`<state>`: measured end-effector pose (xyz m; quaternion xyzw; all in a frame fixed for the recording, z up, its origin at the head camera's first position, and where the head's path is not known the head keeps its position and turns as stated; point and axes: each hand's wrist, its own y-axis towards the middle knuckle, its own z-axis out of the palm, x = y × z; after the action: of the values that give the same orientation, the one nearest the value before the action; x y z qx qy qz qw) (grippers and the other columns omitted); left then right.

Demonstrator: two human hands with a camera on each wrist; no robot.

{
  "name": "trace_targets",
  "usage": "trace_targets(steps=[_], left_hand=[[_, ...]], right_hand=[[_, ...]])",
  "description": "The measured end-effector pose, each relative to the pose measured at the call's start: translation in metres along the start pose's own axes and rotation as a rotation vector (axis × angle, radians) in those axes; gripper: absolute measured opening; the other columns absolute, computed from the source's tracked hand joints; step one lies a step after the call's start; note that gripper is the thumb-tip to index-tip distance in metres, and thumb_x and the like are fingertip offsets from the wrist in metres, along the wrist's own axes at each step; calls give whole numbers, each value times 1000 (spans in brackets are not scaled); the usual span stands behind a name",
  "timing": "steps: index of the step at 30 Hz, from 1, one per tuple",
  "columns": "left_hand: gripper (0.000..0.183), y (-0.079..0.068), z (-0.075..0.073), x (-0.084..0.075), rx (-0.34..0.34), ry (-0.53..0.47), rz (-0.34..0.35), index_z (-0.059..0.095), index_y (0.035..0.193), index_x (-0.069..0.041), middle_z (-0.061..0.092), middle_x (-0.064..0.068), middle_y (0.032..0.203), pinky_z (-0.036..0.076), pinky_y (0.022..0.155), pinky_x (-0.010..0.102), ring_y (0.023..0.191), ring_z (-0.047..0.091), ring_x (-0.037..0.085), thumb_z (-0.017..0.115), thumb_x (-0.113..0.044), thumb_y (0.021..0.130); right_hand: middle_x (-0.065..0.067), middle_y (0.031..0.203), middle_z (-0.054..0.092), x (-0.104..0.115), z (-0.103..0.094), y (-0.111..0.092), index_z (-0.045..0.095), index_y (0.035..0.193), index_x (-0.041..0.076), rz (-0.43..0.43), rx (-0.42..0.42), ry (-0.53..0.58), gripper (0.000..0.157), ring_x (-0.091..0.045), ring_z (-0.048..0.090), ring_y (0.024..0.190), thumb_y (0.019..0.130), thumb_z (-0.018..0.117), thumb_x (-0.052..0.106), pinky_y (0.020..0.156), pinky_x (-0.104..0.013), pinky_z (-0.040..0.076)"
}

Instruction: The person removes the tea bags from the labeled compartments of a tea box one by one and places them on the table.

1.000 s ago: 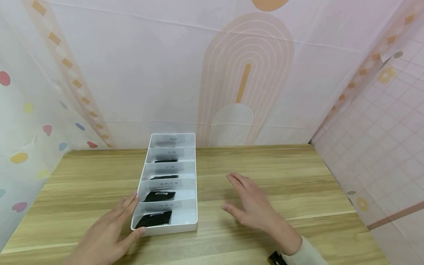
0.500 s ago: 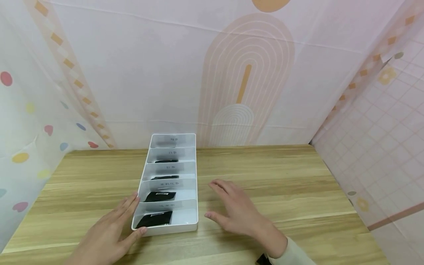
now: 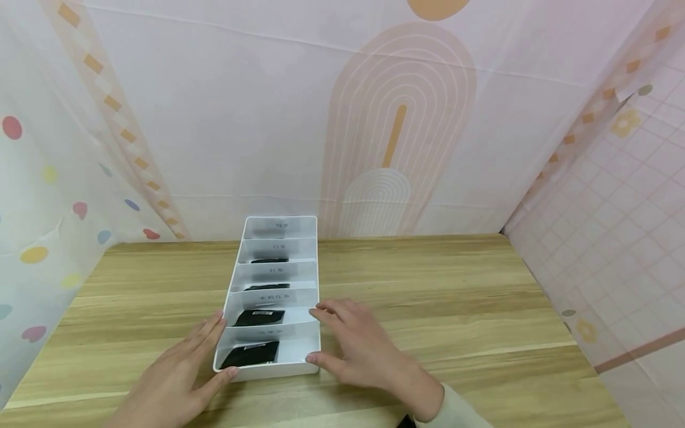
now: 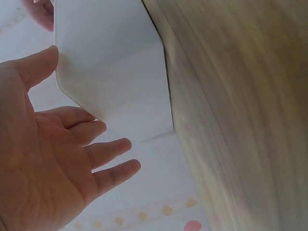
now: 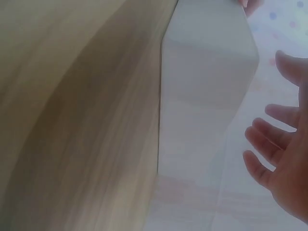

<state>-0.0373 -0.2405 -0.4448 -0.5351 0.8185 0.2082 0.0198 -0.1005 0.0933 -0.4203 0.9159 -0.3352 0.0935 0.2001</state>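
A white divided box [image 3: 278,370] stands on the table, its compartments in one row running away from me. Flat black packets lie in several of them, among them one packet [image 3: 250,355] in the nearest compartment and another packet [image 3: 259,317] in the one behind it. My left hand [image 3: 173,371] touches the box's near left corner, thumb at the front and fingers along the left side. On the other side, my right hand [image 3: 364,351] hovers at the right wall with fingers spread and relaxed; the right wrist view shows its fingers [image 5: 264,139] apart from the box.
The wood-grain table [image 3: 455,297] extends to both sides of the box. Behind it hangs a patterned pale cloth [image 3: 241,119], with more cloth at left and right. A small black object [image 3: 407,422] shows partly beside the right sleeve [image 3: 452,410].
My right hand has moved left and slightly down, from above the table to the box's right side. The left hand and the box stay put.
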Motion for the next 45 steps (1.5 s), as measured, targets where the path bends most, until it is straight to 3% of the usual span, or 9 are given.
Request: trace_targets(steps=[11,21,25,30,36,45], left_hand=[[84,1,0,-1,-6,3,-3,53,151,2,50,17,158,-1,113,3,133,56,44,82,-47,89],[84,0,1,0,-23,0,15,54,150,3,50,17,157,0,113,3,132,57,43,83,-46,88],[84,1,0,-1,-27,-2,19,54,150,3,50,17,157,0,113,3,132,57,44,83,-45,88],[84,1,-1,-1,-18,-3,9,54,150,3,50,17,158,-1,112,2,132,57,44,83,-46,88],[84,1,0,-1,-24,0,19,54,150,3,50,17,157,0,114,3,133,57,43,83,-46,88],[84,0,2,1,-55,8,44,54,150,3,51,16,157,4,116,5,137,55,34,83,-46,88]], right_hand=[[0,131,63,17,13,14,63,142,13,-127,-39,-42,61,-17,58,121,95,75,50,98,-36,48],[2,130,65,32,25,24,66,137,13,-189,31,-95,49,-13,60,118,101,69,46,97,-28,49],[2,128,66,36,30,27,67,132,14,-226,15,-130,43,-12,61,117,100,71,43,95,-27,49],[3,121,67,38,37,29,70,127,13,-274,-16,-144,35,-12,62,116,100,72,36,101,-28,48],[4,118,68,43,40,32,72,125,14,-281,3,-161,30,-11,62,116,102,70,33,111,-25,42],[8,112,70,47,43,34,75,118,16,-281,18,-205,21,-9,62,112,104,66,30,109,-23,42]])
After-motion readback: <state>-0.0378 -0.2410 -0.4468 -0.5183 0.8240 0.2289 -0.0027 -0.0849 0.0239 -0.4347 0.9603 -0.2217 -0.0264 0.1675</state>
